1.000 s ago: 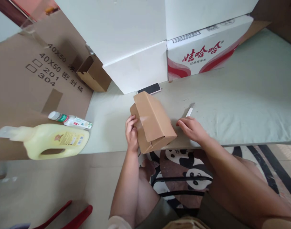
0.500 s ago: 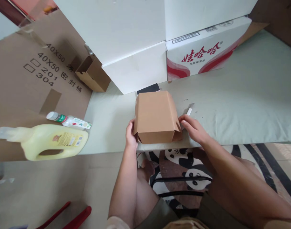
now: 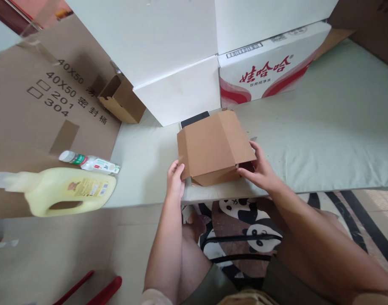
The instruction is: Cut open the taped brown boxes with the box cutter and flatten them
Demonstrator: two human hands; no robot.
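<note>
A small brown cardboard box [image 3: 209, 148] rests near the front edge of the cloth-covered table, its right flap lifted outward with a dark gap beneath. My left hand [image 3: 175, 178] pinches the flap at the box's left side. On the right, my right hand [image 3: 260, 169] grips the box, thumb at the front corner and fingers behind the raised flap. A dark flat object with a pale rim [image 3: 194, 120] lies partly hidden behind the box. Most of the white-handled cutter is hidden behind the flap; only its tip [image 3: 253, 139] shows.
At the left lie a yellow jug [image 3: 70, 186] and a clear bottle [image 3: 98, 164], near a small open carton [image 3: 127, 101] and a large cardboard sheet [image 3: 19, 114]. White panels and a red-white carton [image 3: 260, 72] stand behind. The table edge [image 3: 143, 204] runs in front.
The box has turned and tilted slightly, and its right flap has swung up and outward. My right hand has shifted onto that side; my left fingers now pinch the left flap.
</note>
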